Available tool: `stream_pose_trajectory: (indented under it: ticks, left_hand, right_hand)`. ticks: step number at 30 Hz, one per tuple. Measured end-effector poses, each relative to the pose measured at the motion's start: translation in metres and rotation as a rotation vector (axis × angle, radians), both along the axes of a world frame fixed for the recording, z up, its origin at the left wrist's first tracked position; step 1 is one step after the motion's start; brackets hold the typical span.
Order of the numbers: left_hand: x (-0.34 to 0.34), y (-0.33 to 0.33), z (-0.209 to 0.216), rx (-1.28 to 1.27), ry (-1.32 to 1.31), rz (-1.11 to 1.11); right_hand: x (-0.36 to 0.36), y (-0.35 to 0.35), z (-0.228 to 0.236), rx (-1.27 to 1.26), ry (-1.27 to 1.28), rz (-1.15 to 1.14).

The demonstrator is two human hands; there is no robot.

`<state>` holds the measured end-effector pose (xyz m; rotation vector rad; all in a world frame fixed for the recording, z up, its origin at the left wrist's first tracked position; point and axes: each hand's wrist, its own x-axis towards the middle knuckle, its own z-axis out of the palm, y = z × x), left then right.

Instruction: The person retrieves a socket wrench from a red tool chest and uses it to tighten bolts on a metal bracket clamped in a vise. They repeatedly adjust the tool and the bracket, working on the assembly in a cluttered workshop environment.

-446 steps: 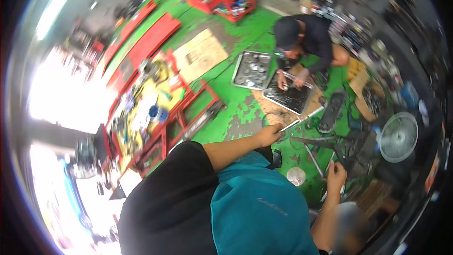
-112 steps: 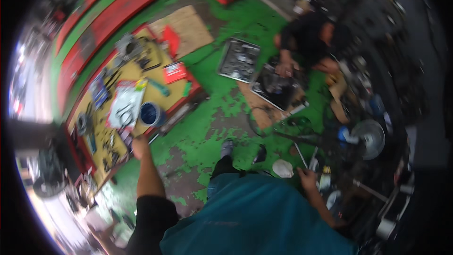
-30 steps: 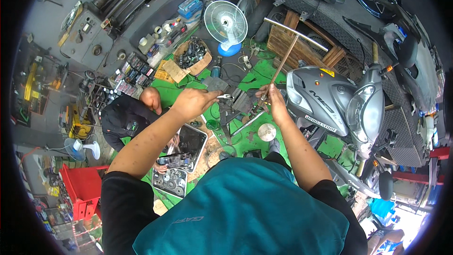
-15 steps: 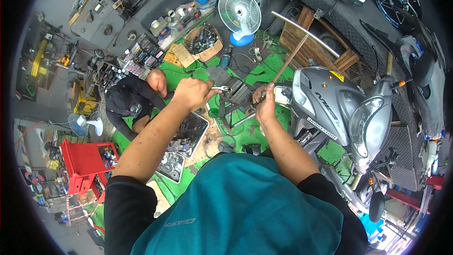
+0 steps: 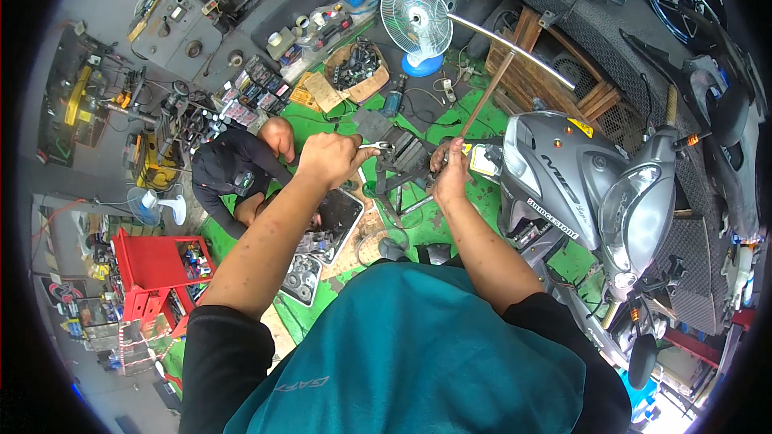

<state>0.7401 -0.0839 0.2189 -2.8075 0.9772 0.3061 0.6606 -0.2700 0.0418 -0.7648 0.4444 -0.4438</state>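
My left hand (image 5: 330, 161) is closed round the shank of a metal wrench (image 5: 375, 146), whose head reaches the near end of a dark bench vise (image 5: 406, 153) on a stand. To the right of the vise, my right hand (image 5: 452, 173) is wrapped round the lower end of a long T-shaped metal bar (image 5: 492, 96), thumb pointing up. The bar slants up and away to a bright crosspiece. Something dark sits by my right fingers, and I cannot make out its kind. Whatever the vise jaws grip is partly hidden.
A co-worker (image 5: 237, 165) crouches at the left beside a black tray (image 5: 342, 221). Close on the right stands a grey scooter (image 5: 563, 181). A white-blue fan (image 5: 418, 24), a carton of parts (image 5: 354, 68) and a red tool cabinet (image 5: 149, 261) surround the green floor (image 5: 474, 116).
The whole view has shifted slightly to the right. Against the background, the bar's crosspiece has swung a little left and now overlaps the fan's edge. Both hands keep their grips.
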Motion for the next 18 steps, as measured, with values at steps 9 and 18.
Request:
stream_pose_trajectory:
  ticks: [9, 18]
  left_hand:
    - [-0.014, -0.007, -0.006, -0.021, -0.006, 0.1]
    - [-0.016, -0.017, -0.002, 0.024, -0.006, 0.161]
  right_hand:
    - [0.003, 0.0, -0.009, -0.036, 0.084, -0.021]
    - [0.007, 0.001, -0.003, -0.12, 0.101, -0.011]
